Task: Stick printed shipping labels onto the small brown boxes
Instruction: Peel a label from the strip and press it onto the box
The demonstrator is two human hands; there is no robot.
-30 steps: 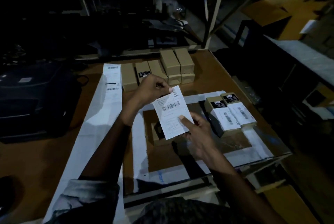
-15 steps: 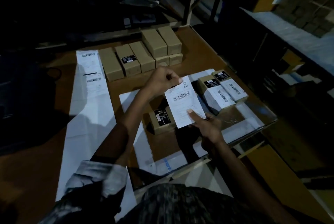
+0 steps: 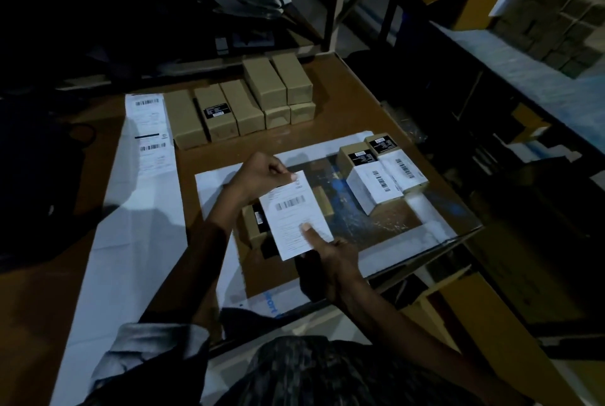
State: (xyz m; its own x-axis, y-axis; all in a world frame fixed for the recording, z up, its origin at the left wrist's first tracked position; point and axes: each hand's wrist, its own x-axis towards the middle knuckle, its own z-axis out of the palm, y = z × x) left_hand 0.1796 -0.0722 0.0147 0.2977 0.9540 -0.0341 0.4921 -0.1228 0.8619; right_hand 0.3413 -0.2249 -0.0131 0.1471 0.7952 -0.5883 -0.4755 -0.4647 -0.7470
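A white shipping label with a barcode lies over a small brown box in the middle of the table; the box carries a black sticker and is mostly hidden under the label. My left hand pinches the label's top edge. My right hand holds its lower right part, thumb pressed on the face. Two brown boxes with white labels stand to the right. Several plain brown boxes are stacked at the back.
A long strip of printed labels runs down the left of the wooden table. A glossy sheet with white borders lies under the work area. Dark shelving stands behind, and stacked cartons sit on a bench at right.
Both hands have lowered the label down over the small box, which is now more covered. The camera view has dipped slightly.
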